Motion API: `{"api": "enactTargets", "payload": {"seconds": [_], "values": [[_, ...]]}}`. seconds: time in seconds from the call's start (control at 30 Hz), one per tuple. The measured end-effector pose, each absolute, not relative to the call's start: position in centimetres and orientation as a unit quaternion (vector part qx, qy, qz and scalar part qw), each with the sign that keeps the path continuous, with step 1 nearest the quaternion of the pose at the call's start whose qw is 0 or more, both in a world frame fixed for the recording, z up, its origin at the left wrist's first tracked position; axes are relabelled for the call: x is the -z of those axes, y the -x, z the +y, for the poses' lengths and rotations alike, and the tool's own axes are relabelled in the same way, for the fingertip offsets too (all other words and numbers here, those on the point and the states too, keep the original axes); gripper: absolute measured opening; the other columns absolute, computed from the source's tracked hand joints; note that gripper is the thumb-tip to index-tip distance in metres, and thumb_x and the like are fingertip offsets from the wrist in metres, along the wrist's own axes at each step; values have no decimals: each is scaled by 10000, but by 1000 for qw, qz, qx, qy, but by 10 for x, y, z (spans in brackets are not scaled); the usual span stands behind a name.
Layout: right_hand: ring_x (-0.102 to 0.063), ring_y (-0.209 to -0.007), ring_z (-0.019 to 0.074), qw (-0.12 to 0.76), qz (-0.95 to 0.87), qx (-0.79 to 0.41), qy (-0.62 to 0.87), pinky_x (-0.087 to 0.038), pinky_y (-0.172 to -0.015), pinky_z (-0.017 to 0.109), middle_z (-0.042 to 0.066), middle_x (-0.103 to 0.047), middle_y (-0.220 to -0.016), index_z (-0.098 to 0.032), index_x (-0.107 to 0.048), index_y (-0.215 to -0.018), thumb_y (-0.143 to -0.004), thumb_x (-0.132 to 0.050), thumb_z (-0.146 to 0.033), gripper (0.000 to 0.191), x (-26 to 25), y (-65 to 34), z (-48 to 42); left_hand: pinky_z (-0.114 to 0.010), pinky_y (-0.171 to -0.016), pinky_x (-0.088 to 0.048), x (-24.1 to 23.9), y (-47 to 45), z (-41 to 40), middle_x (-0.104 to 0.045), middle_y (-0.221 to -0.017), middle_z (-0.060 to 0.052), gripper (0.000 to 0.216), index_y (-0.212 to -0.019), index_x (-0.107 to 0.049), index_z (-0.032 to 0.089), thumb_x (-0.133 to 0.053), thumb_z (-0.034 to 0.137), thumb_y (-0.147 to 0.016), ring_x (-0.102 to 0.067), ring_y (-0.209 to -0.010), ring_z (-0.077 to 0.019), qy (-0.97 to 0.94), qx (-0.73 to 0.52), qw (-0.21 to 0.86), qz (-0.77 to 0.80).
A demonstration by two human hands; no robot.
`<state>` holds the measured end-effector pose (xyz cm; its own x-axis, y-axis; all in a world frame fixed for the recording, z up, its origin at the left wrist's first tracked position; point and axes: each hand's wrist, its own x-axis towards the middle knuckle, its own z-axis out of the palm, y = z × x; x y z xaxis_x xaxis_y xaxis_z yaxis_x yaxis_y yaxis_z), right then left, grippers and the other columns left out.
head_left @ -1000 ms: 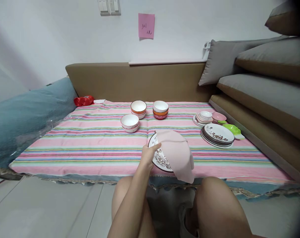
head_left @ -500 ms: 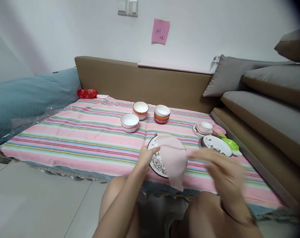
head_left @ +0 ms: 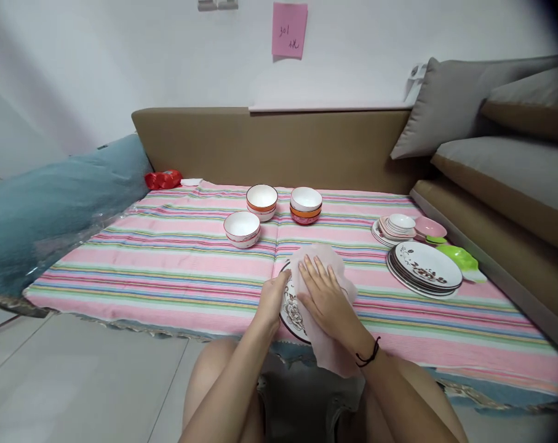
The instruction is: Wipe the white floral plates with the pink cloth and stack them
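A white plate (head_left: pixel 293 314) with a brown flower pattern and dark rim is tilted above the front of the striped cloth. My left hand (head_left: pixel 274 298) grips its left edge, thumb on the face and the other fingers hidden behind. A pale pink cloth (head_left: pixel 336 357) covers the plate's right part and hangs below its rim. On top of that cloth my right hand (head_left: pixel 325 295) lies flat, fingers stretched out. It presses the cloth against the plate without grasping it.
Stacked bowls (head_left: pixel 261 200) stand behind the plate, with more bowls (head_left: pixel 242 227) nearer and others (head_left: pixel 306 203) to the right. Patterned plates (head_left: pixel 424 267), small dishes (head_left: pixel 401 223) and a green leaf-shaped dish (head_left: pixel 461 258) sit at right, beside grey cushions (head_left: pixel 504 166). A red package (head_left: pixel 163 179) lies at back left.
My right hand has moved left from beside the plate onto the pink cloth and now lies flat there. My left hand keeps its hold on the plate. The view has shifted slightly.
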<state>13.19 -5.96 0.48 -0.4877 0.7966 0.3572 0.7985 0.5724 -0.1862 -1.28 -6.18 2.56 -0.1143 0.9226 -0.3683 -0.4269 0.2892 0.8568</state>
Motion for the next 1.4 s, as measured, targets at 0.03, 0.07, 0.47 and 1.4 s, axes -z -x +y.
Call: {"api": "enactTargets", "payload": {"seconds": [0.03, 0.07, 0.47, 1.4], "values": [[-106, -1457, 275, 203, -864, 1, 462, -204, -1154, 537, 75, -155, -1575, -151, -203, -1510, -978, -305, -441, 614, -2, -130, -60, -262, -628, -493, -24, 12, -61, -707, -708, -58, 287, -811, -714, 123, -716, 380, -684, -649, -669, -192, -246, -547, 623, 502], [-91, -1459, 275, 199, -863, -3, 463, -194, -1157, 536, 69, -143, -1577, -154, -201, -1511, -977, -299, -466, 626, 0, -129, -59, -263, -648, -496, -23, 11, -61, -709, -718, -60, 320, -842, -718, 119, -724, 396, -682, -653, -695, -198, -249, -548, 627, 494], [-89, -1455, 303, 180, -804, -35, 566, -210, -1145, 541, 93, -146, -1575, -118, -223, -1503, -994, -257, -402, 583, 18, -142, -56, -285, -637, -477, -18, 13, -55, -708, -726, -91, 485, -824, -711, 94, -738, 546, -649, -638, -670, -206, -241, -563, 597, 518], [-38, -1466, 227, 217, -883, -66, 411, -176, -1184, 490, 46, -106, -1586, -150, -92, -1522, -996, -291, -386, 610, 18, -110, -66, -278, -742, -449, -3, 11, -56, -716, -843, -68, 483, -809, -729, 139, -713, 595, -651, -616, -827, -212, -304, -584, 537, 528]]}}
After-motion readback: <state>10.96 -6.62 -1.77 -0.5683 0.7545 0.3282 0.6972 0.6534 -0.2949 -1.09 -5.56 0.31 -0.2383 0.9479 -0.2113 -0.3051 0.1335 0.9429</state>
